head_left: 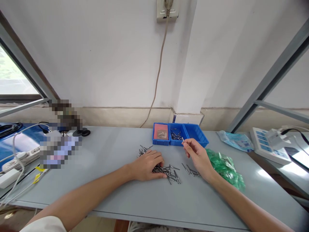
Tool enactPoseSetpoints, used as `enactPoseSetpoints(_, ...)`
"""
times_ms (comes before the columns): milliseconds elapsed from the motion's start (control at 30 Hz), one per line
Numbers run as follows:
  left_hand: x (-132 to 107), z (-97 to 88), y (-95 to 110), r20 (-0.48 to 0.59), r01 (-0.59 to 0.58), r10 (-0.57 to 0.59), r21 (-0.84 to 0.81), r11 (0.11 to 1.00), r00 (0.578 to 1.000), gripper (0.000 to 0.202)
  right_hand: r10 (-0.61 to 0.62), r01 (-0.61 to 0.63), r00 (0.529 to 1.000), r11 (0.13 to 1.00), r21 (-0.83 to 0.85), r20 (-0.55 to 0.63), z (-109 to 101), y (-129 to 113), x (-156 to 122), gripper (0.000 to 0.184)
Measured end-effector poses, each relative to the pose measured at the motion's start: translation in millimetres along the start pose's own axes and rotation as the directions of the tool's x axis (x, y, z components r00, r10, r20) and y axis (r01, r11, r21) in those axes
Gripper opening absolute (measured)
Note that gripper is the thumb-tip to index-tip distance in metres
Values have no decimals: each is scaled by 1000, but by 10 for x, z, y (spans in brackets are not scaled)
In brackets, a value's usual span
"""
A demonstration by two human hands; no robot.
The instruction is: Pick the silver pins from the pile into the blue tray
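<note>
My right hand (196,156) is closed in a pinch on a small metal pin (182,140), its tip showing at the front edge of the blue bin's middle compartment. My left hand (147,166) rests on the table, fingers and thumb curled around part of a pile of metal pins (166,170). More pins (143,149) lie behind the left hand, and several loose ones (190,170) lie by the right wrist. The blue divided bin (161,142) holds pins (176,134) in its middle compartment, and a pink piece (158,128) with a small clear bag (162,134) in its left one.
A crumpled green plastic bag (225,169) lies beside the right forearm. Farther right are a blue-and-white packet (236,141) and a power strip (267,146). Cables and another power strip (21,160) crowd the left end. Black round pieces (85,132) sit near the wall.
</note>
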State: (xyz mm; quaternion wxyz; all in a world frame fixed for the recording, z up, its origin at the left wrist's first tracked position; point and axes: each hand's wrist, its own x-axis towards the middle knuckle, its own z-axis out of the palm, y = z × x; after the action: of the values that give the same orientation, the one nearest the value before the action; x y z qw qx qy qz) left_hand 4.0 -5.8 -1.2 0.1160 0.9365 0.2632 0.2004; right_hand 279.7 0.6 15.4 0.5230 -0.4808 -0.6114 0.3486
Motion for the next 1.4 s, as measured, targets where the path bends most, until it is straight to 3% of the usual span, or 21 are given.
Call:
enactPoseSetpoints(400, 8, -17, 4, 13, -6, 6, 0, 1000, 1000, 41, 7, -8, 1000, 1000, 23, 22, 3, -18, 14, 40)
enactPoseSetpoints(1400, 11, -15, -3, 21, 2, -1, -11, 1000, 1000, 41, 17, -17, 1000, 1000, 1, 16, -11, 80, 62, 31)
